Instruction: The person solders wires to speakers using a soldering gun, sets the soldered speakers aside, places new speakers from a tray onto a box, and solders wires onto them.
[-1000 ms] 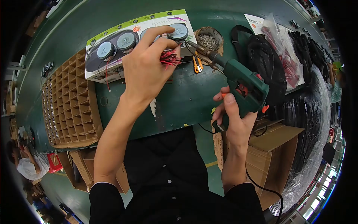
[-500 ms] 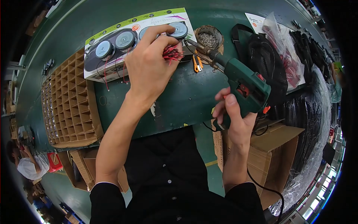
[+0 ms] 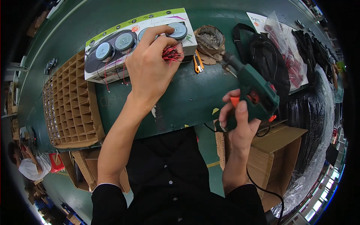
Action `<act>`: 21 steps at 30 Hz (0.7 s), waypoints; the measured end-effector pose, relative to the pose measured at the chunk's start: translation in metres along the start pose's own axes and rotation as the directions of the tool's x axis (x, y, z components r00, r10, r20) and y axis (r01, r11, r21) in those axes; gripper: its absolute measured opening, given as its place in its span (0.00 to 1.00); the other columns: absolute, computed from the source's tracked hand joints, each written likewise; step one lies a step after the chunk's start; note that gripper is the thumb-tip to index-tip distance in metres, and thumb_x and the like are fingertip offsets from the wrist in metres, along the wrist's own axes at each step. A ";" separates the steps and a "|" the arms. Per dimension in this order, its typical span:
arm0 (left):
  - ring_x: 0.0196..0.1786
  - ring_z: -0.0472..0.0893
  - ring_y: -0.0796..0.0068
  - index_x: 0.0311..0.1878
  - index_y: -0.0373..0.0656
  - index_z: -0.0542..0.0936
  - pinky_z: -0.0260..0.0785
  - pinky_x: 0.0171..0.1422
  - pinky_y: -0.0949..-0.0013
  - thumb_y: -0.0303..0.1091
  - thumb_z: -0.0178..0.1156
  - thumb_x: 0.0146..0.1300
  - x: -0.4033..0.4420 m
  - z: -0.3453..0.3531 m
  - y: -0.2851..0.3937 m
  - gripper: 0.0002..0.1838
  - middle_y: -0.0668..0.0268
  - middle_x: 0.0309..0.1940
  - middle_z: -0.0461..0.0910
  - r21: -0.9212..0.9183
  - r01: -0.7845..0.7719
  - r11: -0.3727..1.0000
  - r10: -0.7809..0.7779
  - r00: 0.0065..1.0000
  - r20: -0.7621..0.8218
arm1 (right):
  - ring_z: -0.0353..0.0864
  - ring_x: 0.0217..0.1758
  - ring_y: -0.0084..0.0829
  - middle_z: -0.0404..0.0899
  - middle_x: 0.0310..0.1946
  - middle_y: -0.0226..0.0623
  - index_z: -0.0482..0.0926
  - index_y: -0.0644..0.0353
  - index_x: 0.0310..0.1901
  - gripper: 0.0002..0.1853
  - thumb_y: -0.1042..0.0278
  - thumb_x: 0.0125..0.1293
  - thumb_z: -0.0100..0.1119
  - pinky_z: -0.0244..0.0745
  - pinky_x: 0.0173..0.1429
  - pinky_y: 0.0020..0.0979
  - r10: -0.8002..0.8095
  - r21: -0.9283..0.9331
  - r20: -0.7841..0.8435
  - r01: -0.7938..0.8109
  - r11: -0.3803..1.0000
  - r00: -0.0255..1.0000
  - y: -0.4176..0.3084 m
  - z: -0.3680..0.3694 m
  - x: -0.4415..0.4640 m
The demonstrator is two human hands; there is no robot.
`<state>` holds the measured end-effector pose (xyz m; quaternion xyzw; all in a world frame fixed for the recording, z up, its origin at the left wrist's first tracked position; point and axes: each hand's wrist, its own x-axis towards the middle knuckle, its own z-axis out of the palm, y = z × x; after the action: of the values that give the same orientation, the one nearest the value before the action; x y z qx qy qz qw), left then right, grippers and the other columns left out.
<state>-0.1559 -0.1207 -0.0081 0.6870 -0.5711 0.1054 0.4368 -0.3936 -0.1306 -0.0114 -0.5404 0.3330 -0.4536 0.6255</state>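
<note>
A bundle of red and black wires (image 3: 172,54) is gripped in my left hand (image 3: 148,67), its thumb and forefinger beside the rightmost round speaker (image 3: 177,30). More speakers (image 3: 125,41) stand in a row on a printed box (image 3: 90,73), magnet side up; one is partly hidden by my fingers. Thin wires hang from the left ones over the box's front. My right hand (image 3: 240,118) is wrapped round the handle of a green soldering gun (image 3: 257,88) with an orange trigger. Its motion-blurred tip points up-left, near a cup of metallic bits (image 3: 210,35), apart from the speakers.
A yellow utility knife (image 3: 198,63) lies right of the box. On the left stands a cardboard divider tray (image 3: 75,108). A black mesh bag (image 3: 268,62) and a plastic bag of red wires (image 3: 288,56) lie right. Below is an open carton (image 3: 277,161). Another person (image 3: 33,165) sits far left.
My right hand has drawn the soldering gun rightward, taking its tip from the rightmost speaker. More of the orange trigger shows. My left hand stays nearly still with the wires.
</note>
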 end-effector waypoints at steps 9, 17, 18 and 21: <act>0.35 0.86 0.62 0.33 0.43 0.84 0.76 0.36 0.63 0.29 0.73 0.53 0.000 0.006 -0.001 0.06 0.72 0.48 0.84 -0.009 -0.020 1.000 0.020 0.998 -0.056 | 0.74 0.28 0.22 0.78 0.39 0.36 0.77 0.64 0.48 0.18 0.53 0.79 0.54 0.66 0.25 0.24 0.410 0.512 -0.065 -0.323 0.796 0.910 0.035 -0.020 0.046; 0.40 0.86 0.65 0.40 0.39 0.86 0.77 0.46 0.67 0.27 0.70 0.57 -0.004 -0.003 0.009 0.08 0.66 0.49 0.85 0.032 0.016 0.999 -0.016 1.000 -0.005 | 0.86 0.45 0.34 0.80 0.43 0.40 0.77 0.67 0.53 0.19 0.57 0.76 0.60 0.85 0.48 0.35 0.471 0.482 -0.078 -0.381 0.789 0.878 0.038 -0.026 0.053; 0.39 0.86 0.63 0.43 0.39 0.86 0.78 0.44 0.67 0.27 0.71 0.57 -0.009 -0.007 0.012 0.10 0.64 0.47 0.85 0.054 -0.024 0.998 0.026 0.999 -0.048 | 0.86 0.51 0.38 0.81 0.46 0.43 0.77 0.68 0.53 0.18 0.59 0.75 0.61 0.85 0.55 0.38 0.456 0.456 -0.049 -0.386 0.802 0.889 0.038 -0.033 0.050; 0.35 0.85 0.63 0.43 0.43 0.85 0.77 0.37 0.67 0.29 0.74 0.53 -0.048 -0.020 0.006 0.13 0.65 0.43 0.83 -0.044 -0.142 0.989 0.142 0.990 0.002 | 0.87 0.51 0.38 0.81 0.48 0.45 0.77 0.69 0.54 0.19 0.59 0.75 0.61 0.85 0.53 0.37 0.432 0.099 -0.061 -0.426 0.900 0.900 0.030 -0.049 0.040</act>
<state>-0.1693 -0.0726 -0.0240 0.6351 -0.6217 0.1220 0.4419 -0.4165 -0.1861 -0.0473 -0.4083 0.4499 -0.3398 0.7179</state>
